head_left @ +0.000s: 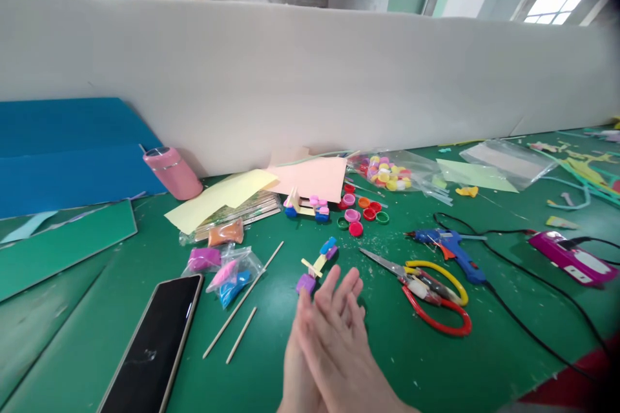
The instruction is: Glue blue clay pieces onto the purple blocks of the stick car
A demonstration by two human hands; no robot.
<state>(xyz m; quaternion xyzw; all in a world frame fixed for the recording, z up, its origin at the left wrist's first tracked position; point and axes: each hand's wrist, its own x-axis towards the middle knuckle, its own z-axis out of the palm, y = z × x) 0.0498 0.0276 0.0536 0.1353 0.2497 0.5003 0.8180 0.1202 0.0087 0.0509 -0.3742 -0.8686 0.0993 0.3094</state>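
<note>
My left hand (296, 371) and my right hand (346, 358) are pressed palm to palm low in the middle of the view. Both have their fingers stretched out, with the right hand lying across the left. Anything between the palms is hidden. Just beyond the fingertips lies a small craft piece (320, 264) made of pale sticks with purple and blue clay lumps. Farther back stands a similar stick-and-clay model (306, 208) with blue and pink lumps. Bagged clay (234, 286) in pink and blue sits left of the hands, beside purple clay (204, 259).
Scissors (429, 293), a blue glue gun (448, 248) with its cord, and a purple powered box (571, 258) lie right. Coloured rings (356, 229) and a bag of caps (387, 173) are behind. Left are thin sticks (242, 334), a phone (152, 342) and a pink flask (173, 174).
</note>
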